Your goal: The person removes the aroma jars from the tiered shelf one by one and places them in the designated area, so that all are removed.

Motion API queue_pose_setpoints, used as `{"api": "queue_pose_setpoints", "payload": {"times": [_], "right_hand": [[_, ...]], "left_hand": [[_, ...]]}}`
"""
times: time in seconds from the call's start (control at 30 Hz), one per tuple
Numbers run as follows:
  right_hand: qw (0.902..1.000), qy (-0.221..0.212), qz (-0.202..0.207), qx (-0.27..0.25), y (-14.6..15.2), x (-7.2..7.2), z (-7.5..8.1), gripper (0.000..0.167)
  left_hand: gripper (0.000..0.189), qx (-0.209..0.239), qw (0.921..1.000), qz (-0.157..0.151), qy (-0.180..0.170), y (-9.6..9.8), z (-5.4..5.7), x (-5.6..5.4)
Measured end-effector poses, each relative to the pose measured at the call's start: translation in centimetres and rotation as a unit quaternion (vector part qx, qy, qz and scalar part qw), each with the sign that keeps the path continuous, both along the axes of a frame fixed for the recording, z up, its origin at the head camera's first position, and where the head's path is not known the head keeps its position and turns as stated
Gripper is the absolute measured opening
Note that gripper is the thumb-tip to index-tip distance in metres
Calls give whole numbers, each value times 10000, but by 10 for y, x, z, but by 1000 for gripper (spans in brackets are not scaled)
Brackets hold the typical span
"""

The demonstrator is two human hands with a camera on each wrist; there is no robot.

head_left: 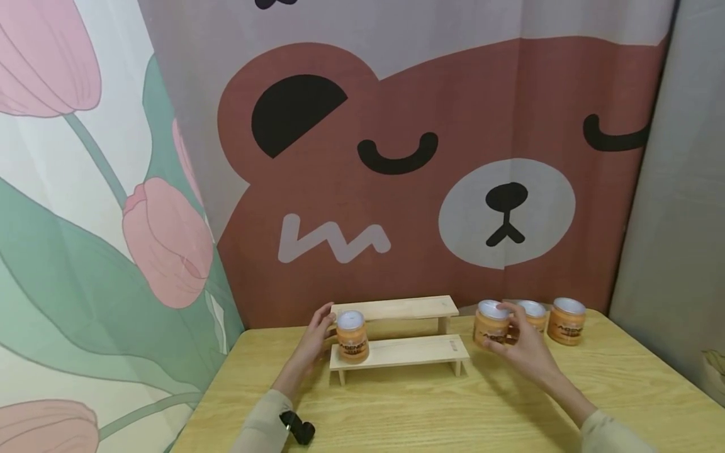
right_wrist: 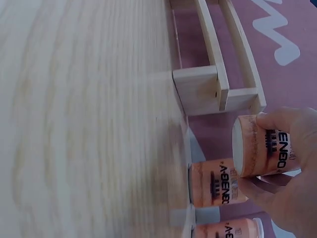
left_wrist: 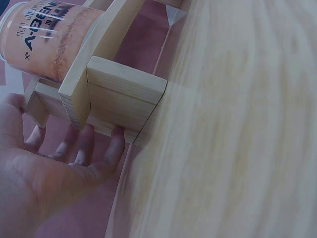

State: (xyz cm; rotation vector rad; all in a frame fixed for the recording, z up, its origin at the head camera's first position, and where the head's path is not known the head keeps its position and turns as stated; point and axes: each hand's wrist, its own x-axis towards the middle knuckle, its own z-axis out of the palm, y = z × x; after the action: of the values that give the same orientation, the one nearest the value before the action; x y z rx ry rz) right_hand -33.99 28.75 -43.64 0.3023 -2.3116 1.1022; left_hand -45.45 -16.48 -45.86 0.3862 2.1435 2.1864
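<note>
A two-step wooden shelf (head_left: 396,352) stands on the table, with an orange lidded jar (head_left: 352,343) upright at the left of its lower step. My left hand (head_left: 310,346) is at the shelf's left end; in the left wrist view its fingertips touch the wooden side panel (left_wrist: 119,94). Right of the shelf, my right hand (head_left: 528,351) holds another orange jar (head_left: 489,327) between thumb and fingers. The right wrist view shows this jar's pale base (right_wrist: 238,148) lifted off the table. Beside it stand two similar jars, a nearer one (right_wrist: 213,183) and a farther one (head_left: 566,322).
The wooden table (head_left: 396,415) reaches back to a curtain (head_left: 408,220) printed with a bear face. A tulip-print curtain (head_left: 34,264) hangs at the left. A grey wall or cloth (head_left: 680,189) borders the right.
</note>
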Motion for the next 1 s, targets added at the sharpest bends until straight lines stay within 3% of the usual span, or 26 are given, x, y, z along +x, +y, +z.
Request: {"api": "queue_pose_setpoints", "payload": {"times": [0.43,1.0], "right_hand": [[9976,-12,-509,464,32,-6,-16,87],[9921,-73,-928,840,58,-3,-15,88]], "left_hand": [[65,4,10000,-5,-38,1,1,-1],[68,-10,10000,-22,-35,0,-1,-2]]}}
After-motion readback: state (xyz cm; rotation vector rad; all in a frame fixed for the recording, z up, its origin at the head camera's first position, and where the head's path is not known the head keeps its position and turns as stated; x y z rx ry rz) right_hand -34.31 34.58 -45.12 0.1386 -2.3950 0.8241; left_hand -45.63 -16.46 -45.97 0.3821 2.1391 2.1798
